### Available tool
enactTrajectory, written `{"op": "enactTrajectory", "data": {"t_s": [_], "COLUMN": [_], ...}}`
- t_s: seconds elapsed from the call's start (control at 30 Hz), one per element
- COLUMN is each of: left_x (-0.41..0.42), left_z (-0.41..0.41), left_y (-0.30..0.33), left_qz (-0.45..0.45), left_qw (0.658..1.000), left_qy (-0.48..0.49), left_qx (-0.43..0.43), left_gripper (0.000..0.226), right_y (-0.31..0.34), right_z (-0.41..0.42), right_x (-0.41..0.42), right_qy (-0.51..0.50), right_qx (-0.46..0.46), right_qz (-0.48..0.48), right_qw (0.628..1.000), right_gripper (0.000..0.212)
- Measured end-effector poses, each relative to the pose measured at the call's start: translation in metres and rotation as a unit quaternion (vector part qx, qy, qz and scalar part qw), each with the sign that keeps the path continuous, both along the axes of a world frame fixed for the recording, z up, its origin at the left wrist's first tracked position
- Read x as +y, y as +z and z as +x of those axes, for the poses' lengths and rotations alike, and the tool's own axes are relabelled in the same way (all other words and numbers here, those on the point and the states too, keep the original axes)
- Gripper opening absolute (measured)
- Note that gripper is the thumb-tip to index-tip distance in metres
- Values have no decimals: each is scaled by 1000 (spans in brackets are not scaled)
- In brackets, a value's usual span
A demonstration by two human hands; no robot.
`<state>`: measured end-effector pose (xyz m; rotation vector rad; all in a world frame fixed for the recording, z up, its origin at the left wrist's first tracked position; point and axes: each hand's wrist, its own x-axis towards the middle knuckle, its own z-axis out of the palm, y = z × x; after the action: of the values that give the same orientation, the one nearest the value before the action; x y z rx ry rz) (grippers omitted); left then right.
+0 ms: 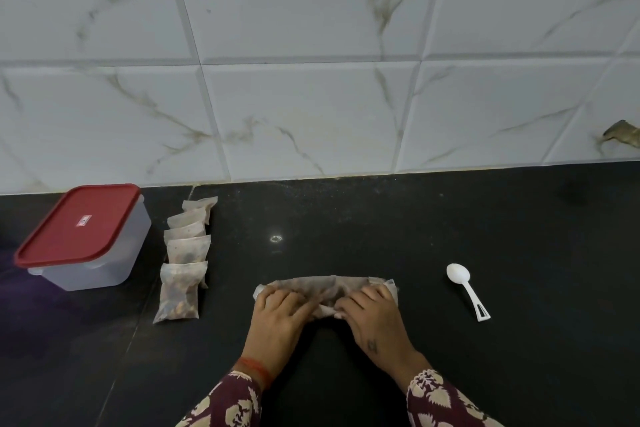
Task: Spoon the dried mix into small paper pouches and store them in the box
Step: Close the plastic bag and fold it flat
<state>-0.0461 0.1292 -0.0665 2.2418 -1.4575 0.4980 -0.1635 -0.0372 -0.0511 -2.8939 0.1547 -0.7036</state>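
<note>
Paper bundle of mix [327, 289] lies flat; left hand [282, 308] and right hand [372, 310] curl fingers onto it, pinching folds, likely closing it. Filled pouches [185, 253] queue beside lidded box [83, 236].

I am at a home kitchen counter: a polished black stone worktop [381, 236] runs under my fingers [277, 298] and meets a wall of white marble-veined tiles [311, 97] beyond them. Left of my fingers stands a clear plastic food box with a red lid [81, 222], and to their right lies a white plastic spoon [465, 288].
</note>
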Motion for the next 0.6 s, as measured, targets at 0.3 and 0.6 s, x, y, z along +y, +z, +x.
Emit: {"op": "enactTrajectory", "data": {"t_s": [0.3, 0.6], "left_x": [-20, -43], "left_z": [47, 81], "left_y": [38, 44], "left_qz": [105, 122], "left_qw": [962, 850], "left_qy": [-57, 21], "left_qx": [247, 512], "left_gripper": [19, 9], "right_y": [37, 30], "right_z": [24, 49], "right_x": [-29, -55], "right_qy": [-16, -86], "right_qx": [169, 143], "right_qz": [208, 344], "right_qw": [963, 924], "right_gripper": [18, 20]}}
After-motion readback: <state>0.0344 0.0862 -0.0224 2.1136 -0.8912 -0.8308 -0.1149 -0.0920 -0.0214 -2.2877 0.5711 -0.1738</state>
